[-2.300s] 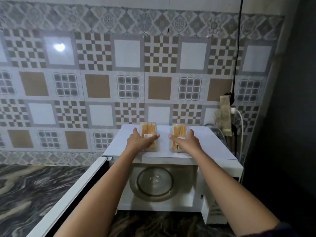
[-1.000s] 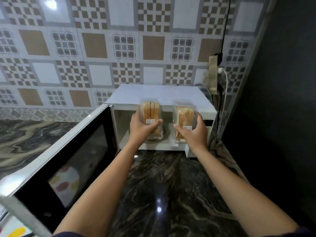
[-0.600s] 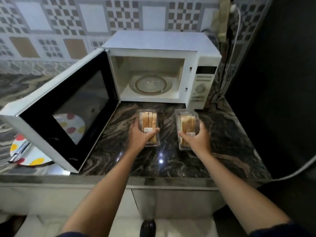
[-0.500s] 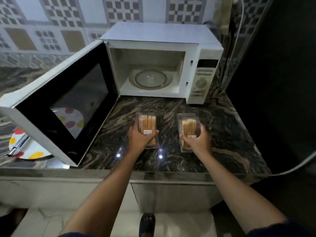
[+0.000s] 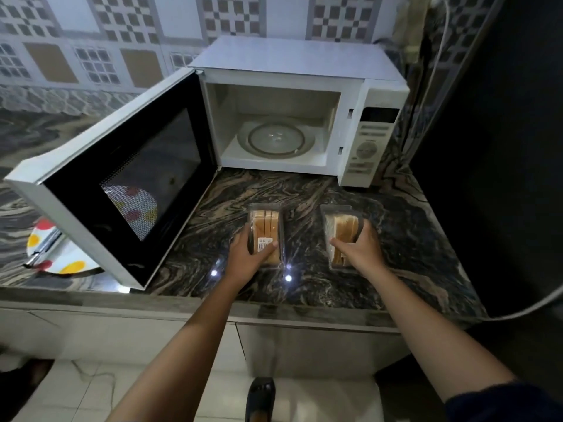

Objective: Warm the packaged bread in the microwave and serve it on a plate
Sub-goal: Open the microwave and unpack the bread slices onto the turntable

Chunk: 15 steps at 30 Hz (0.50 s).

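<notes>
Left hand (image 5: 246,254) grip closed around left bread pack (image 5: 264,231); right hand (image 5: 359,248) grip closed around right bread pack (image 5: 341,234). Both on desk (image 5: 411,254) before open microwave (image 5: 304,117). I judge packs light, thin crackly plastic, bread squashable; hold by long sides, gently.

The counter (image 5: 320,287) is glossy veined stone, the bread packs (image 5: 265,222) clear shiny plastic, the microwave (image 5: 292,60) smooth white.
</notes>
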Each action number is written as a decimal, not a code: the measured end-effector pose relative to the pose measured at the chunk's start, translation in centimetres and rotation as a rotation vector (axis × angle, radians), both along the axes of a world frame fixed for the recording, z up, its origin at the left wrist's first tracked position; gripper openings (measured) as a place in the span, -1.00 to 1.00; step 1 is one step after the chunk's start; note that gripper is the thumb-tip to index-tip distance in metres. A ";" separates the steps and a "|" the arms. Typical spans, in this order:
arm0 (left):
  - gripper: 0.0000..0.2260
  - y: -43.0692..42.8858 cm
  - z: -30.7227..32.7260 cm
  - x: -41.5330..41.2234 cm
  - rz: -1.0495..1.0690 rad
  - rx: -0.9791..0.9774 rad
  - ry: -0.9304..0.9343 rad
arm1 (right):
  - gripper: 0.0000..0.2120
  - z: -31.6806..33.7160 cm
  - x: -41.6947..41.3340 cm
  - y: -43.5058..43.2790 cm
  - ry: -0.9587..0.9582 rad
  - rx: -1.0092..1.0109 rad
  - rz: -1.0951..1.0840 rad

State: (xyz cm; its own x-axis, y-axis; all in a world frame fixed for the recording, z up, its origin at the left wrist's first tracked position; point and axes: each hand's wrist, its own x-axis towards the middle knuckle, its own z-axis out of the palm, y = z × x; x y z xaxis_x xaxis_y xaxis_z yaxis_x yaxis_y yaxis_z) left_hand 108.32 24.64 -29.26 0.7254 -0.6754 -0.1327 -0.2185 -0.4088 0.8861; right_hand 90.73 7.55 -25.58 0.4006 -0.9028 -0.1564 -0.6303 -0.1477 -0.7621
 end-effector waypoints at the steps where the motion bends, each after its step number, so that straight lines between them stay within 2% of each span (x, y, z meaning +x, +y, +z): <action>1: -0.14 0.6 -0.2 0.0 -0.027 0.001 0.003 | -0.09 0.4 0.0 0.2 -0.010 -0.039 0.017; 4: -0.22 2.2 0.2 -0.5 -0.110 0.007 -0.047 | -0.18 1.4 0.4 0.8 -0.046 -0.305 0.094; 7: -0.27 3.6 -0.1 -0.6 -0.150 0.019 -0.071 | -0.43 2.2 1.4 1.9 -0.080 -0.608 0.286; 9: -0.25 4.3 0.0 -0.6 -0.180 0.001 -0.036 | -0.66 2.5 2.6 3.1 -0.067 -0.598 0.491; 11: -0.28 5.0 -0.1 -0.4 -0.192 -0.008 -0.010 | -0.81 2.8 3.8 4.8 0.029 -0.486 0.772; 13: -0.37 5.4 -0.1 -0.4 -0.186 -0.028 0.011 | -0.80 2.5 5.2 6.3 0.223 -0.431 1.017; 15: -0.45 5.7 -0.2 -0.4 -0.157 -0.078 0.074 | -0.78 1.8 6.4 7.6 0.359 -0.412 1.086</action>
State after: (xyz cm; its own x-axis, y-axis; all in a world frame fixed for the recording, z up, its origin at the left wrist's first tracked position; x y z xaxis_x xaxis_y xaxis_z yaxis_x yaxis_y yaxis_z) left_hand 107.92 30.38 -29.44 0.6006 -0.7898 -0.1244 -0.2076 -0.3042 0.9297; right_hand 97.11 15.18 -23.75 0.9719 -0.1326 -0.1943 -0.1937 -0.9196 -0.3417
